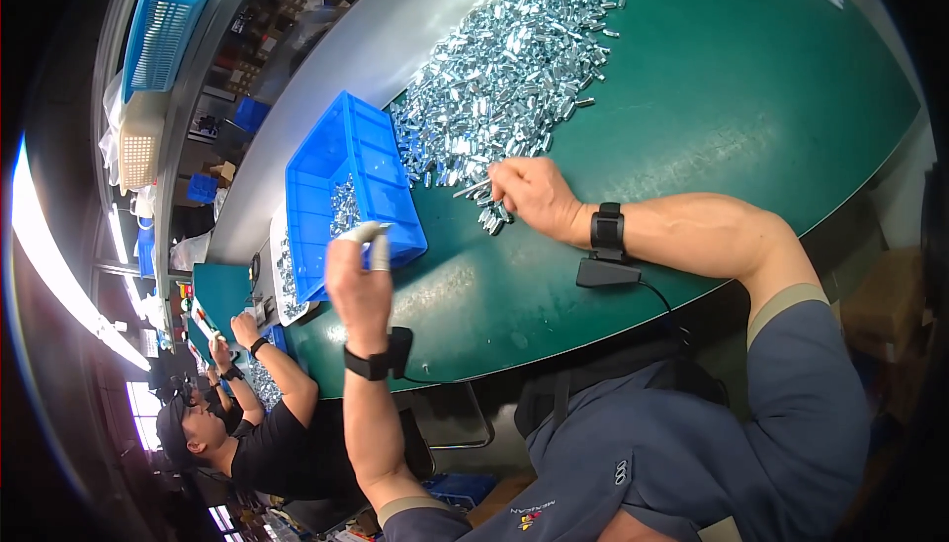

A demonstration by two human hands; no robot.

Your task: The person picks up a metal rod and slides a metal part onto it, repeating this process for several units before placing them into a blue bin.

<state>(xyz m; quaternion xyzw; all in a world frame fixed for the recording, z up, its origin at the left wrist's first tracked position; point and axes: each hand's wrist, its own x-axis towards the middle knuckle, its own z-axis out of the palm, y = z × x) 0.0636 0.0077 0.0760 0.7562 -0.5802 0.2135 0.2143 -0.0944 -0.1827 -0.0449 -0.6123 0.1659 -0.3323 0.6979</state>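
- Bench (692,132), one, green-topped: it carries our whole stock, with its curved near edge running in front of the person.
- Heap of metal parts (504,58), one, shiny: spread along the far edge, its near side reaching toward the middle. By our judgement this is the share left, and much the greater one.
- Blue bin (381,152), one: standing toward the left end, beside the heap. We count its contents as the share done, so far as we can see inside.
- Right hand (537,193), one, bare: at the heap's near fringe, fingers closed in a pinch on a thin metal piece.
- Left hand (358,283), one, pale covers on the fingertips: at the bin's near side, thumb and finger drawn close together. We cannot tell whether anything sits between them.
- Parts in the bin (344,203), one small lot: lying against the inner wall, well short of a full load; we judge the work at an early stage.
- Loose cluster (492,216), a few parts: just below the right hand, on the near side of the heap.
- Thin metal piece (473,188), one: jutting leftward from the right hand.
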